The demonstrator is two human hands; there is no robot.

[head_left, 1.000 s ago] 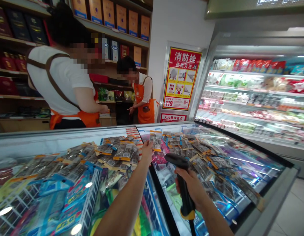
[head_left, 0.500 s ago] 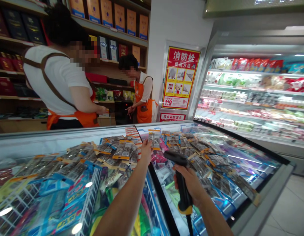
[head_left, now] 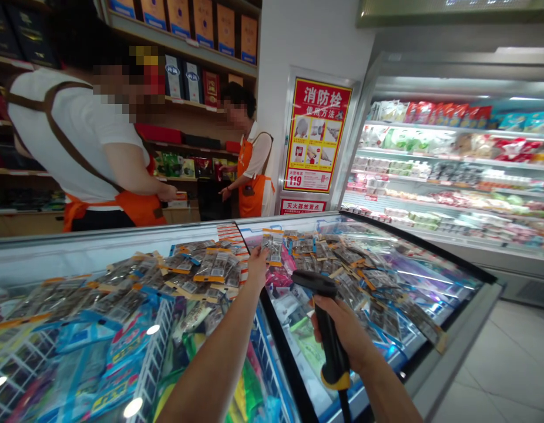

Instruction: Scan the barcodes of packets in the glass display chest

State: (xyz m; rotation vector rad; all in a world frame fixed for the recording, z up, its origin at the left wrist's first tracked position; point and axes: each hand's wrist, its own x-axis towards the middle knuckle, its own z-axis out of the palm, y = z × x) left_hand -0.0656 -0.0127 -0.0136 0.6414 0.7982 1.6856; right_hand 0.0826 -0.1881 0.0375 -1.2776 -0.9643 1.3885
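Note:
My left hand (head_left: 257, 267) reaches out over the glass lid of a chest freezer (head_left: 435, 376) and pinches a small orange-topped packet (head_left: 273, 247), held upright. My right hand (head_left: 342, 332) grips a black barcode scanner (head_left: 327, 329) with a yellow band at its base; the scanner's head points toward the packet. Many similar packets (head_left: 201, 267) lie spread over the freezer lid on both sides of my left hand.
Two people in orange aprons (head_left: 91, 153) (head_left: 249, 170) stand behind the freezer by wooden shelves of boxes. A red fire-hydrant poster (head_left: 316, 135) hangs on the wall. An open chilled display (head_left: 452, 170) runs along the right; tiled floor (head_left: 510, 376) lies beside the freezer.
The view has shifted a little to the right and down. My left hand still holds the packet up and the scanner stays aimed at it. The far person has straightened up.

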